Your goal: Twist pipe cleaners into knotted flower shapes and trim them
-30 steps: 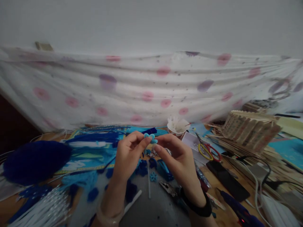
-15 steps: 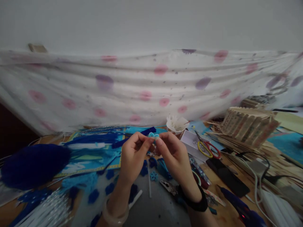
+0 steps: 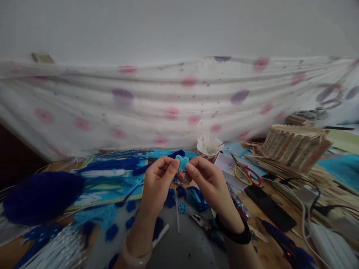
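Between my two hands, near the middle of the view, is a small light blue looped piece [image 3: 182, 163] that looks fuzzy. My left hand [image 3: 160, 179] pinches its left side between thumb and finger. On the right side, the thumb and finger of my right hand [image 3: 206, 178] grip it too. Below them on a grey mat [image 3: 187, 246] lie a light blue flower [image 3: 183, 207], dark blue flowers [image 3: 111, 232], a white stick [image 3: 177, 215] and pliers [image 3: 202, 222] with open jaws.
Red and yellow scissors [image 3: 247, 175] rest on a white box [image 3: 224, 166] at the right, near a white cup [image 3: 209, 146]. A black phone-like object [image 3: 269, 209] and a blue glue gun [image 3: 286, 243] lie at the right. A dark blue bundle [image 3: 43, 197] is at the left.
More of the light blue piece shows above my fingertips, with its loops facing me. My right hand and wrist have shifted slightly right, uncovering more of the pliers.
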`<state>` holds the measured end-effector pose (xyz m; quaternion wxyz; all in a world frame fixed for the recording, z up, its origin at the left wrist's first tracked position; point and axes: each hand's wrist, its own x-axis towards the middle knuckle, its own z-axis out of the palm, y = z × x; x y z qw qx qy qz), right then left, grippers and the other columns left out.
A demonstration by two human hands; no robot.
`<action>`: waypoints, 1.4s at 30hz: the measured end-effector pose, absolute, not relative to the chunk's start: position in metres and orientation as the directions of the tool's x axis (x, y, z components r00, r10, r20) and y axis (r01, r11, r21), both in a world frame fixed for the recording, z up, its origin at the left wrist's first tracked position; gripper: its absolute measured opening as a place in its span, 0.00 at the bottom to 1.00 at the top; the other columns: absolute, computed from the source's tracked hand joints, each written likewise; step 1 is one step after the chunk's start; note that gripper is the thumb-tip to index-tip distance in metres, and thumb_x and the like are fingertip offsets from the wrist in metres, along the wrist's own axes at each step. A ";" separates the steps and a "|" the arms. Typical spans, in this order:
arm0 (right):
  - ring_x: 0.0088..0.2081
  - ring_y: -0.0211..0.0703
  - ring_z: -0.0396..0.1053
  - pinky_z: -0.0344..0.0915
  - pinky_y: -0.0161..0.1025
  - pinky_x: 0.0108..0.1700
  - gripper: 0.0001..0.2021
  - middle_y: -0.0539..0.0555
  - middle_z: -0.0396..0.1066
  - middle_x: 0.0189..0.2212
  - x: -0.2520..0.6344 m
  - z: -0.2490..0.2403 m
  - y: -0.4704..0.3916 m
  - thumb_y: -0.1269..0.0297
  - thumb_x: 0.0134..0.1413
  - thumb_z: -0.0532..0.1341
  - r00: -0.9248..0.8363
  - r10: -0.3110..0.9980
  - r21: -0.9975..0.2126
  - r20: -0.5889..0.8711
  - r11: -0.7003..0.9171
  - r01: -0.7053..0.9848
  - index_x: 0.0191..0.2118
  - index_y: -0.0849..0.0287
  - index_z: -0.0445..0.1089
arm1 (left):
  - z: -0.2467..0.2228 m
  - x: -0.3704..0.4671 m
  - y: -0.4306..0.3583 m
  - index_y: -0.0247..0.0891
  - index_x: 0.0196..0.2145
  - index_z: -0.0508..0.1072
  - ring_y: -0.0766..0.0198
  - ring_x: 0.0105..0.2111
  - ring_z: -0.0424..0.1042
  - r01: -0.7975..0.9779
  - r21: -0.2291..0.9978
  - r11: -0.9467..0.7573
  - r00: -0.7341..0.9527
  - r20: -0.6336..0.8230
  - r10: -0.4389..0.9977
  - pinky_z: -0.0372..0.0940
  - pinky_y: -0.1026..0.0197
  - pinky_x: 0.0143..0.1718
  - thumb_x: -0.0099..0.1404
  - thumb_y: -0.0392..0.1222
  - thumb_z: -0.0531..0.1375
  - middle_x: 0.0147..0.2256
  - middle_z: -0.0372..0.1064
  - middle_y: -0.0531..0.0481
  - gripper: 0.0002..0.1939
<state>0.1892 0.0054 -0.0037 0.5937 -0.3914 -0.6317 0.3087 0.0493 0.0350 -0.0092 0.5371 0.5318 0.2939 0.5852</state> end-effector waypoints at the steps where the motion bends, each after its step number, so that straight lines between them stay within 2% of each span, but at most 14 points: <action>1: 0.26 0.37 0.65 0.62 0.34 0.29 0.15 0.48 0.67 0.23 0.190 -0.004 0.006 0.55 0.65 0.60 0.025 0.857 -0.851 0.515 0.507 0.134 0.28 0.56 0.68 | -0.008 0.049 0.034 0.38 0.28 0.74 0.68 0.23 0.72 -0.308 0.917 -0.252 0.145 0.307 0.941 0.69 0.66 0.28 0.63 0.51 0.67 0.22 0.73 0.55 0.15; 5: 0.26 0.37 0.64 0.61 0.35 0.30 0.13 0.47 0.67 0.23 0.190 -0.006 0.007 0.57 0.64 0.61 0.058 0.828 -0.819 0.558 0.538 0.200 0.28 0.56 0.68 | -0.007 0.048 0.033 0.38 0.31 0.77 0.66 0.26 0.75 -0.278 0.929 -0.243 0.188 0.301 0.935 0.70 0.66 0.30 0.60 0.48 0.70 0.26 0.76 0.53 0.11; 9: 0.27 0.37 0.63 0.59 0.35 0.31 0.17 0.47 0.66 0.23 0.192 -0.006 0.007 0.57 0.67 0.58 0.036 0.805 -0.778 0.592 0.560 0.285 0.27 0.57 0.67 | -0.011 0.045 0.035 0.39 0.31 0.79 0.67 0.26 0.73 -0.313 0.912 -0.264 0.161 0.325 0.932 0.68 0.67 0.30 0.61 0.45 0.69 0.25 0.75 0.54 0.07; 12: 0.29 0.37 0.66 0.62 0.34 0.33 0.13 0.48 0.68 0.26 0.193 -0.005 0.005 0.57 0.70 0.54 0.073 0.792 -0.779 0.607 0.573 0.254 0.37 0.57 0.72 | -0.010 0.044 0.035 0.38 0.30 0.79 0.69 0.24 0.70 -0.290 0.919 -0.268 0.196 0.331 0.923 0.65 0.68 0.27 0.61 0.43 0.68 0.24 0.73 0.55 0.06; 14: 0.31 0.38 0.69 0.64 0.34 0.34 0.10 0.48 0.71 0.30 0.191 -0.005 0.005 0.57 0.68 0.57 0.074 0.796 -0.790 0.600 0.575 0.213 0.45 0.56 0.71 | -0.007 0.045 0.033 0.38 0.29 0.78 0.68 0.25 0.70 -0.221 0.932 -0.289 0.244 0.339 0.908 0.64 0.67 0.27 0.62 0.42 0.67 0.25 0.73 0.55 0.07; 17: 0.29 0.37 0.67 0.63 0.33 0.32 0.06 0.48 0.71 0.28 0.190 -0.006 0.006 0.61 0.64 0.62 0.081 0.801 -0.793 0.593 0.563 0.230 0.36 0.56 0.71 | -0.003 0.046 0.029 0.37 0.27 0.77 0.67 0.28 0.71 -0.059 0.924 -0.377 0.282 0.378 0.882 0.64 0.66 0.30 0.63 0.41 0.65 0.26 0.74 0.53 0.08; 19: 0.27 0.36 0.65 0.61 0.33 0.30 0.09 0.47 0.70 0.25 0.191 -0.007 0.006 0.63 0.62 0.64 0.099 0.803 -0.797 0.587 0.553 0.240 0.30 0.57 0.69 | -0.001 0.045 0.028 0.37 0.27 0.77 0.66 0.29 0.71 0.026 0.905 -0.424 0.290 0.399 0.870 0.65 0.65 0.32 0.63 0.40 0.64 0.27 0.74 0.53 0.07; 24: 0.24 0.34 0.61 0.56 0.31 0.26 0.11 0.45 0.67 0.21 0.198 -0.006 0.005 0.62 0.59 0.66 0.039 0.842 -0.836 0.539 0.528 0.151 0.27 0.58 0.69 | 0.003 0.038 0.031 0.37 0.26 0.78 0.67 0.27 0.70 0.068 0.902 -0.427 0.387 0.371 0.844 0.64 0.65 0.30 0.60 0.38 0.65 0.25 0.74 0.53 0.06; 27: 0.22 0.32 0.59 0.53 0.31 0.24 0.12 0.45 0.65 0.21 0.202 -0.003 0.006 0.60 0.58 0.67 -0.017 0.877 -0.874 0.481 0.481 0.074 0.27 0.58 0.69 | 0.004 0.031 0.035 0.37 0.25 0.78 0.67 0.23 0.70 0.072 0.938 -0.339 0.461 0.270 0.845 0.65 0.66 0.26 0.58 0.41 0.67 0.23 0.74 0.53 0.07; 29: 0.21 0.32 0.57 0.52 0.31 0.23 0.12 0.44 0.62 0.20 0.202 -0.003 0.008 0.59 0.58 0.66 -0.001 0.891 -0.889 0.454 0.452 0.073 0.28 0.58 0.68 | 0.002 0.027 0.038 0.37 0.29 0.80 0.67 0.22 0.71 0.061 0.967 -0.247 0.470 0.190 0.862 0.66 0.66 0.25 0.57 0.41 0.68 0.22 0.76 0.53 0.05; 33: 0.23 0.33 0.57 0.54 0.31 0.24 0.13 0.45 0.61 0.23 0.197 -0.007 0.013 0.56 0.63 0.61 0.118 0.872 -0.873 0.476 0.452 0.183 0.30 0.57 0.67 | -0.003 0.028 0.040 0.38 0.34 0.81 0.64 0.23 0.76 0.023 0.980 -0.196 0.376 0.173 0.910 0.71 0.64 0.26 0.56 0.39 0.69 0.25 0.79 0.52 0.07; 37: 0.23 0.35 0.63 0.58 0.31 0.24 0.12 0.46 0.64 0.23 0.194 -0.011 0.014 0.55 0.66 0.59 0.093 0.879 -0.855 0.467 0.423 0.299 0.34 0.57 0.68 | -0.003 0.031 0.040 0.37 0.36 0.81 0.64 0.27 0.78 -0.030 0.986 -0.165 0.394 0.164 0.904 0.72 0.65 0.29 0.56 0.40 0.70 0.29 0.81 0.50 0.08; 40: 0.22 0.35 0.64 0.59 0.31 0.24 0.11 0.46 0.66 0.22 0.198 -0.010 0.010 0.55 0.65 0.60 0.073 0.865 -0.840 0.497 0.457 0.293 0.35 0.56 0.69 | -0.003 0.024 0.045 0.35 0.37 0.81 0.65 0.24 0.76 -0.090 0.996 0.009 0.530 0.040 0.847 0.71 0.65 0.27 0.59 0.50 0.70 0.25 0.79 0.49 0.15; 42: 0.22 0.34 0.65 0.60 0.31 0.23 0.11 0.46 0.68 0.22 0.202 -0.009 0.008 0.55 0.64 0.61 0.097 0.845 -0.834 0.525 0.488 0.258 0.35 0.56 0.70 | -0.005 0.017 0.051 0.33 0.36 0.82 0.66 0.20 0.73 -0.109 0.985 0.131 0.651 -0.029 0.758 0.69 0.66 0.25 0.58 0.58 0.69 0.20 0.75 0.50 0.22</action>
